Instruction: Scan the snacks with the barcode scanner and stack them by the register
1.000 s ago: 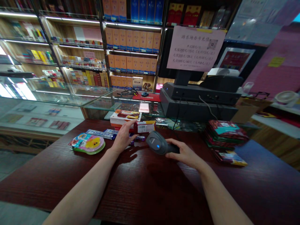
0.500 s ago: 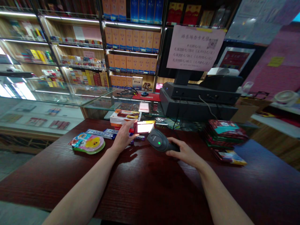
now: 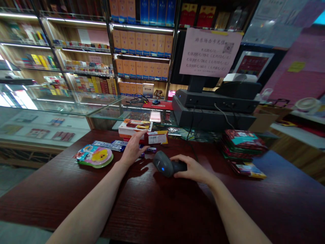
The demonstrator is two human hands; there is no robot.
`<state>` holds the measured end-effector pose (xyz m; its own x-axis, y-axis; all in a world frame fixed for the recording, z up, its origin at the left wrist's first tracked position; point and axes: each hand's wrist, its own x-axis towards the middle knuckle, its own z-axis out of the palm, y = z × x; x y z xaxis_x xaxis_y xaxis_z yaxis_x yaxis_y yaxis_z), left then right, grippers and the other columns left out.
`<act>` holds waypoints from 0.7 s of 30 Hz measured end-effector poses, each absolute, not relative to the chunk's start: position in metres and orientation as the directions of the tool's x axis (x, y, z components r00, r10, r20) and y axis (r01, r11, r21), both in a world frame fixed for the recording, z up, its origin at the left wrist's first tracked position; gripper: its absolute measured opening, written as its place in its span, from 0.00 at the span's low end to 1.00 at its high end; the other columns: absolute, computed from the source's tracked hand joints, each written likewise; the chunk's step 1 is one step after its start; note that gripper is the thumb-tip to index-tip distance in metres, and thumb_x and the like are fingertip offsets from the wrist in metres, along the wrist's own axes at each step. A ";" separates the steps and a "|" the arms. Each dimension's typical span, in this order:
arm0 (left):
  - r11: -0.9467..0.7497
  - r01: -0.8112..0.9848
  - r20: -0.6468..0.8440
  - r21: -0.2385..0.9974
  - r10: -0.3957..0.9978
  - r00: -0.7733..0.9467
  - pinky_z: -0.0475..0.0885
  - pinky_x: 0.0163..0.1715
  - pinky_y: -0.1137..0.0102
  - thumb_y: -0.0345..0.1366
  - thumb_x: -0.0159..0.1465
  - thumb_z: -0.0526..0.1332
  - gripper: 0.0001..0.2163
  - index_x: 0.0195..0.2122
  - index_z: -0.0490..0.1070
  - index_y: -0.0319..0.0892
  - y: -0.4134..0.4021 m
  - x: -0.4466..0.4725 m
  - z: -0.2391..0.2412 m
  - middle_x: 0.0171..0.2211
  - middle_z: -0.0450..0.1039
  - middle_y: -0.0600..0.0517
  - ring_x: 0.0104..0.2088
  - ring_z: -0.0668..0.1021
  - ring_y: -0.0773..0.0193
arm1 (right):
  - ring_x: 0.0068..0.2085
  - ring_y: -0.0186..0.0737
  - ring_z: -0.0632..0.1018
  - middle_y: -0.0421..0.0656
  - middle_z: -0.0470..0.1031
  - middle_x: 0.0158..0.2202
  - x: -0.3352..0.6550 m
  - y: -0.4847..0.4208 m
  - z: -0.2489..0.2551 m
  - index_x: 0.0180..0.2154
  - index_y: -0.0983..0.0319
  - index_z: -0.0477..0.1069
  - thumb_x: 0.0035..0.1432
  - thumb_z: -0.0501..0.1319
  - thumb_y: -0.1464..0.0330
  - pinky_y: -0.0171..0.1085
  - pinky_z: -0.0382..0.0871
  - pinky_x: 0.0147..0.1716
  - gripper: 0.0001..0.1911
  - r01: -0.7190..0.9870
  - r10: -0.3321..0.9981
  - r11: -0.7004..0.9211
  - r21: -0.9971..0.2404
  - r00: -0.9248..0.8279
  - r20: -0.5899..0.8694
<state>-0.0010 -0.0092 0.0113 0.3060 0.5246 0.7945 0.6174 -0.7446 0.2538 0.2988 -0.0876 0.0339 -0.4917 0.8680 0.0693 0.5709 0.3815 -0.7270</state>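
My left hand [image 3: 132, 148] is closed at the fingertips on the end of a small red-and-yellow packet [image 3: 157, 138], whose white barcode label faces me. Its fingers partly hide the packet's left end. My right hand [image 3: 193, 169] grips the handle of a black barcode scanner [image 3: 162, 164], which shows a blue light and sits just below the packet, apart from it. Behind my left hand is a stack of white-and-orange boxes [image 3: 127, 130]. Blue-and-white wrapped sticks [image 3: 108, 146] lie beside that hand, next to a colourful package with a yellow chick face [image 3: 98, 156].
On the dark wooden table [image 3: 162, 210], a stack of red-and-green packets [image 3: 241, 144] stands at the right. Beyond the table are a glass display counter [image 3: 106, 110] and a black cash register terminal [image 3: 215, 101] with a hanging cable. Shelves of boxes line the back.
The scanner in my right hand has moved down and left, away from the packet. Its light went from green to blue, and the bright glare on the label is gone.
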 end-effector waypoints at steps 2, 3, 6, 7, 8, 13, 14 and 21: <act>-0.748 0.615 0.796 0.249 0.520 0.309 0.67 0.62 0.51 0.34 0.63 0.67 0.33 0.67 0.53 0.49 -0.009 -0.001 0.011 0.60 0.67 0.44 0.61 0.71 0.51 | 0.52 0.49 0.75 0.41 0.77 0.51 0.294 -0.088 0.030 0.52 0.52 0.75 0.47 0.73 0.63 0.45 0.62 0.54 0.28 0.619 0.854 0.421 -0.663 -0.516 0.061; -0.750 0.613 0.797 0.248 0.518 0.311 0.67 0.62 0.52 0.34 0.63 0.67 0.33 0.67 0.53 0.49 -0.009 -0.001 0.011 0.60 0.67 0.44 0.61 0.71 0.51 | 0.53 0.49 0.74 0.40 0.77 0.52 0.292 -0.088 0.028 0.52 0.52 0.74 0.47 0.74 0.63 0.46 0.61 0.55 0.29 0.635 0.848 0.439 -0.635 -0.526 0.061; -0.752 0.610 0.795 0.251 0.520 0.314 0.67 0.63 0.52 0.34 0.63 0.67 0.33 0.67 0.53 0.49 -0.009 -0.002 0.011 0.60 0.67 0.44 0.61 0.71 0.52 | 0.53 0.49 0.74 0.40 0.76 0.53 0.287 -0.089 0.028 0.53 0.51 0.73 0.48 0.74 0.63 0.46 0.59 0.55 0.30 0.650 0.831 0.480 -0.589 -0.553 0.067; -0.753 0.608 0.794 0.252 0.520 0.315 0.66 0.63 0.53 0.34 0.63 0.67 0.33 0.67 0.53 0.48 -0.009 -0.002 0.011 0.60 0.67 0.44 0.61 0.71 0.52 | 0.53 0.49 0.74 0.40 0.76 0.53 0.286 -0.090 0.028 0.53 0.51 0.73 0.48 0.74 0.63 0.46 0.59 0.55 0.30 0.652 0.826 0.489 -0.580 -0.560 0.067; -0.754 0.607 0.793 0.253 0.521 0.317 0.66 0.63 0.53 0.34 0.63 0.67 0.33 0.67 0.53 0.48 -0.009 -0.002 0.011 0.60 0.67 0.44 0.61 0.70 0.52 | 0.53 0.48 0.74 0.40 0.76 0.52 0.286 -0.090 0.029 0.53 0.51 0.72 0.48 0.74 0.63 0.45 0.59 0.54 0.29 0.654 0.822 0.497 -0.570 -0.565 0.067; -0.746 0.609 0.783 0.269 0.538 0.312 0.66 0.63 0.52 0.34 0.63 0.66 0.33 0.66 0.54 0.48 -0.009 -0.001 0.012 0.61 0.67 0.43 0.61 0.71 0.52 | 0.53 0.47 0.74 0.40 0.76 0.52 0.282 -0.092 0.031 0.54 0.51 0.72 0.50 0.73 0.62 0.44 0.60 0.52 0.29 0.663 0.813 0.522 -0.536 -0.578 0.077; -0.744 0.610 0.783 0.272 0.539 0.310 0.66 0.63 0.52 0.34 0.63 0.66 0.32 0.66 0.54 0.48 -0.010 -0.001 0.012 0.61 0.67 0.43 0.61 0.71 0.52 | 0.53 0.47 0.74 0.40 0.76 0.52 0.282 -0.092 0.031 0.54 0.50 0.71 0.50 0.73 0.62 0.44 0.60 0.52 0.29 0.663 0.810 0.527 -0.533 -0.581 0.078; -0.752 0.611 0.794 0.247 0.519 0.317 0.67 0.62 0.53 0.34 0.63 0.67 0.33 0.67 0.54 0.48 -0.013 0.003 0.014 0.60 0.67 0.44 0.61 0.71 0.52 | 0.53 0.48 0.74 0.41 0.76 0.52 0.284 -0.093 0.033 0.56 0.50 0.71 0.49 0.74 0.59 0.45 0.60 0.54 0.32 0.666 0.802 0.542 -0.512 -0.591 0.081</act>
<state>0.0027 -0.0132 0.0142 0.3169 0.5188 0.7940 0.6111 -0.7519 0.2474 0.2843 -0.0932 0.0328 -0.5914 0.8024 0.0806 0.6661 0.5423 -0.5121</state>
